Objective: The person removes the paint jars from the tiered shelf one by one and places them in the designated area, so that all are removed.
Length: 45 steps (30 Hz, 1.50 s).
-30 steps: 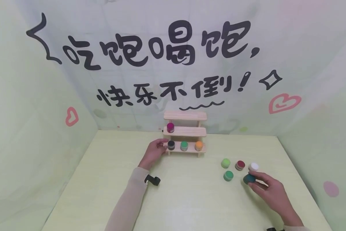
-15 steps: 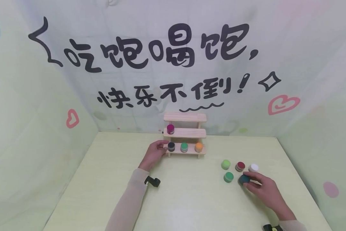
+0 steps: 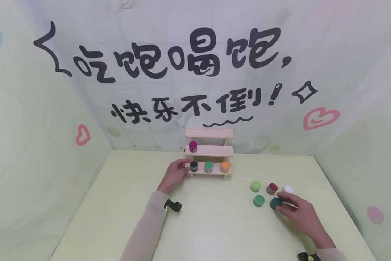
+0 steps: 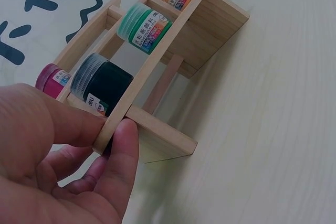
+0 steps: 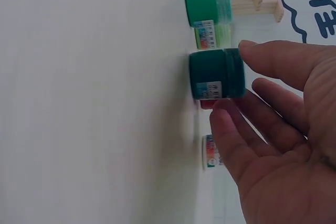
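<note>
My left hand [image 3: 174, 175] pinches the left end of the bottom step of a small wooden tiered stand [image 4: 163, 129], beside a black paint jar [image 4: 102, 83]. A green paint jar [image 3: 208, 167] and an orange one [image 3: 225, 166] share that step; a magenta jar [image 3: 193, 146] sits one step higher. At the right, a teal paint jar [image 5: 212, 74] stands upright on the table. My right hand [image 3: 301, 212] is around it, fingers loosely spread, the thumb tip at its lid and the fingertips just beside its side.
Near the teal jar stand light green [image 3: 255, 186], dark red [image 3: 271, 188], white [image 3: 287, 190] and green [image 3: 258, 200] paint jars. The stand backs close to a printed cloth wall [image 3: 156, 137]. The pale table [image 3: 198, 224] runs between cloth sides.
My right hand has moved the teal jar left, in line below the dark red one, and its fingers have since loosened from it. My left hand stays at the stand.
</note>
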Available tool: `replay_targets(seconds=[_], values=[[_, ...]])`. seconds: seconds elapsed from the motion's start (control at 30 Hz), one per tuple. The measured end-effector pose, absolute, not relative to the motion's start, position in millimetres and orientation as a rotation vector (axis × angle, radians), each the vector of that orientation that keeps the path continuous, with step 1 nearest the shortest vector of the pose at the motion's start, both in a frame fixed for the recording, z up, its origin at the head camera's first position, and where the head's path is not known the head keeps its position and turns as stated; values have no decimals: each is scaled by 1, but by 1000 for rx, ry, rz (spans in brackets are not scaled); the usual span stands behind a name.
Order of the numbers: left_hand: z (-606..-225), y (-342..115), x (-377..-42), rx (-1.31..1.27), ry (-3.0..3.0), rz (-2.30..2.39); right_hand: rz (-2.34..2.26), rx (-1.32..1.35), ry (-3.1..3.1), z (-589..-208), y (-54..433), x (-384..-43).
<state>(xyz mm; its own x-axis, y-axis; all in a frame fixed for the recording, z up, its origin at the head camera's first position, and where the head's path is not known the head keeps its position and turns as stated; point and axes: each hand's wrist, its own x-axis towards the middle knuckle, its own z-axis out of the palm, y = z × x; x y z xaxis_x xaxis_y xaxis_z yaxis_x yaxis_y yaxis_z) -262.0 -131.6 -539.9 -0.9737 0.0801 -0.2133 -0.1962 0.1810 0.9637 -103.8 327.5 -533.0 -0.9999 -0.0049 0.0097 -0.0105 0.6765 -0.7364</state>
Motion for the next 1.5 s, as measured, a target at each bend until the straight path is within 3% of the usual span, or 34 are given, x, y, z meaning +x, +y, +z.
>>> replay_targets(seconds=[0.43, 1.5], values=[[-538, -132, -263, -124, 2252, 1858, 1219, 73, -2756, -503, 318, -115], [-540, -134, -263, -72, 2277, 1844, 1512, 387, -2531, -478, 227, -176]])
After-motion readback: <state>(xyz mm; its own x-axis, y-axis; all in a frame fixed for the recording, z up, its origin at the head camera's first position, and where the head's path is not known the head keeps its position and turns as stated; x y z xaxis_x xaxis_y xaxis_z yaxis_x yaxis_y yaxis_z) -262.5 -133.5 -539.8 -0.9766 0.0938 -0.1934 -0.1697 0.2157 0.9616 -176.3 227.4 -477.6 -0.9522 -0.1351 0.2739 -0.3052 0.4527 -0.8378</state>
